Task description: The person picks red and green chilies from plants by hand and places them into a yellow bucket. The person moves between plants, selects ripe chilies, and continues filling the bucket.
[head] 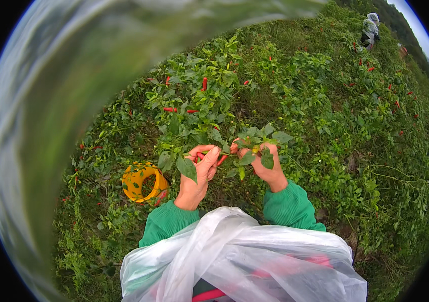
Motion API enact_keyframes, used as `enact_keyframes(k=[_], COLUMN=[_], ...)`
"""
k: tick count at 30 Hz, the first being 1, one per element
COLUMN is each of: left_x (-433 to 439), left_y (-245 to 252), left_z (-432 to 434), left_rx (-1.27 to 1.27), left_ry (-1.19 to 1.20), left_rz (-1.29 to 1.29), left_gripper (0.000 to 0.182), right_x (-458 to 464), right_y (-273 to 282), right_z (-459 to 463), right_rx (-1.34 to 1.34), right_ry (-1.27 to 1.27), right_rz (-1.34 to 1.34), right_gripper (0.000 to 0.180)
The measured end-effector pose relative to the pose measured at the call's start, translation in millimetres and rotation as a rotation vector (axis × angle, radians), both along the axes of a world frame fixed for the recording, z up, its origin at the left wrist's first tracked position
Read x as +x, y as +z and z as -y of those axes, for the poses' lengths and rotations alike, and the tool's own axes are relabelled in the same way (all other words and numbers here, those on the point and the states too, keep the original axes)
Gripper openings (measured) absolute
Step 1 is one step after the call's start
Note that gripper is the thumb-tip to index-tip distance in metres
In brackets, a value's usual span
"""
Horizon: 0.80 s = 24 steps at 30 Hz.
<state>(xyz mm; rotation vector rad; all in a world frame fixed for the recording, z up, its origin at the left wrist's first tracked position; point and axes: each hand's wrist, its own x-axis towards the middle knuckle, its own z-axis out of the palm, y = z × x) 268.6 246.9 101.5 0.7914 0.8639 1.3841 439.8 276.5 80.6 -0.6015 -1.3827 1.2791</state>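
Note:
My left hand [202,170] has red chili peppers [200,155] in its curled fingers, with thumb and forefinger pinched at a green stem. To its right, my right hand [268,166] is among the leaves of a chili pepper plant [250,145]; leaves and a yellowish pepper [255,149] hide part of its fingers, so its hold is unclear. Another red pepper [222,160] hangs between the hands. Both wrists come out of green ribbed sleeves. Further red peppers [204,83] show on the plants ahead.
A yellow bucket [157,188] stands among plants to the left of my left hand. Clear plastic sheeting [237,249] covers my body. Blurred translucent material blocks the upper left. A person in a clear plastic covering [370,30] is far off at upper right.

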Motion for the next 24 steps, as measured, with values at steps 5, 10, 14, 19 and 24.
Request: enact_keyframes(k=[5,10,14,19,24], left_x=[-2,-4,-2,-15,-11], left_y=[4,8,7,-5,-24], left_z=[4,5,7,-10,-14], left_rx=[0.257,0.242,0.212,-0.103,-0.18], left_ry=[0.225,0.212,0.213,-0.215,-0.379], left_rz=[-0.429,-0.583,-0.669,-0.094,0.386], left_gripper=[0.018,0.016,0.019,0.026,0.023], right_x=[-2,-11,-13,-12,0], right_y=[16,22,16,2,-6], right_z=[-5,2,1,-4,-9], right_rx=[0.654,0.616,0.664,0.232,-0.069], right_ry=[-0.185,-0.221,-0.223,0.119,0.205], right_rz=[0.514,0.582,0.681,0.198,0.102], right_gripper=[0.015,0.014,0.017,0.03,0.02])
